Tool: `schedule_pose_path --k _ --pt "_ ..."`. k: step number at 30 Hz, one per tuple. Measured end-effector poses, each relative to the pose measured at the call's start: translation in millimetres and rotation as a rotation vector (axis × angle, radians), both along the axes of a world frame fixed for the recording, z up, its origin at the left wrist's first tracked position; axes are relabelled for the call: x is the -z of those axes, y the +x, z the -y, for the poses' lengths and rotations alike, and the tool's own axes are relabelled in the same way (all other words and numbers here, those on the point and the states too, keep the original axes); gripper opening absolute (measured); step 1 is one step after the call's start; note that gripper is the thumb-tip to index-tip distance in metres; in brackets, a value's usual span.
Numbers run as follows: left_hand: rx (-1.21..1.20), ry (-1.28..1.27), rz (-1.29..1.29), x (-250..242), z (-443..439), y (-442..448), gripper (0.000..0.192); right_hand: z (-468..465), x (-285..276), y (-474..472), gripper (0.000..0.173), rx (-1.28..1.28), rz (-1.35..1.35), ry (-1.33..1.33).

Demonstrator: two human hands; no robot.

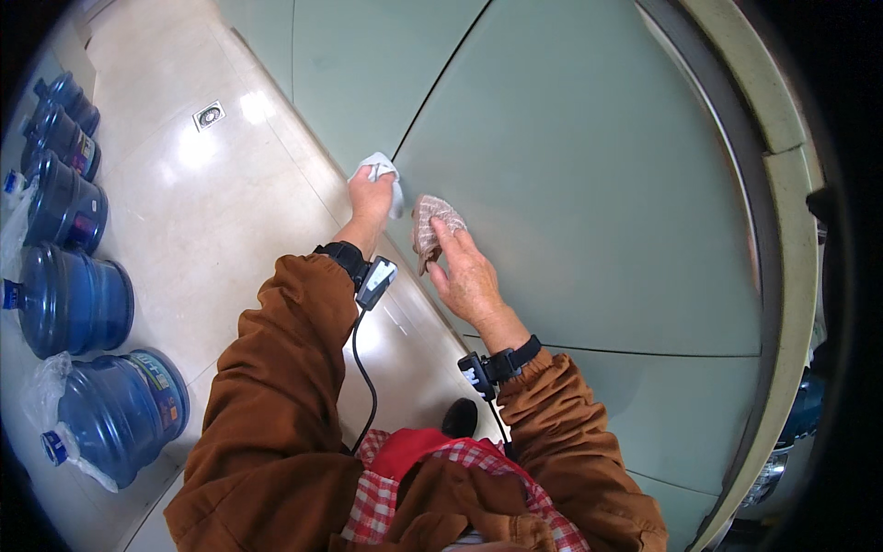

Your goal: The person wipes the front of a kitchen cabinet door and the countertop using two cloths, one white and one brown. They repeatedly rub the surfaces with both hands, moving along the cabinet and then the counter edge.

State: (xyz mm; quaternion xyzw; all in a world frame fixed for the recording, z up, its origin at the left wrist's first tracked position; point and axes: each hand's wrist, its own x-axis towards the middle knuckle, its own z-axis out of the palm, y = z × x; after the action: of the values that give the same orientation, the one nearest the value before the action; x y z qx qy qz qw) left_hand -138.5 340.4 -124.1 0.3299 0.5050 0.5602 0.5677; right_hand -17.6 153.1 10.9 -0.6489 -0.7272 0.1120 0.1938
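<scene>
My left hand (372,196) grips a crumpled white cloth (378,164) at the low edge of a pale green cabinet door (586,172), close to a dark seam (441,72) between two panels. Just to its right, a brown-and-white striped cloth (434,214) lies bunched against the same door. My right hand (468,276) presses this cloth with its fingertips, the thumb at its lower corner. Each wrist wears a black strap with a small device; a cable (369,372) runs from the left one toward my body.
Several blue water-cooler bottles (76,297) lie along the left wall, some with plastic wrap. A square metal drain (209,116) is set in the glossy tiled floor (193,200). On the right, a pale counter edge (793,207) curves above the cabinets. My dark shoe (460,418) shows below.
</scene>
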Motion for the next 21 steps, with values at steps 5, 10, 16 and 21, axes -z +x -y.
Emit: schedule_pose_path --k 5,10,16,21 --pt "-0.076 0.537 -0.323 -74.1 16.0 -1.1 0.019 -4.0 -38.7 -2.4 0.077 -0.008 -0.118 0.245" --pt "-0.022 0.737 -0.101 -115.0 24.9 13.4 0.027 -7.4 -60.2 -3.7 0.078 0.022 -0.155 0.361" --pt "0.05 0.064 0.107 -29.1 30.9 6.2 0.032 6.0 20.3 4.0 0.068 0.06 -0.049 0.039" --pt "0.247 -0.265 0.164 7.9 46.9 -2.8 0.031 11.6 62.3 2.7 0.066 0.138 -0.013 -0.181"
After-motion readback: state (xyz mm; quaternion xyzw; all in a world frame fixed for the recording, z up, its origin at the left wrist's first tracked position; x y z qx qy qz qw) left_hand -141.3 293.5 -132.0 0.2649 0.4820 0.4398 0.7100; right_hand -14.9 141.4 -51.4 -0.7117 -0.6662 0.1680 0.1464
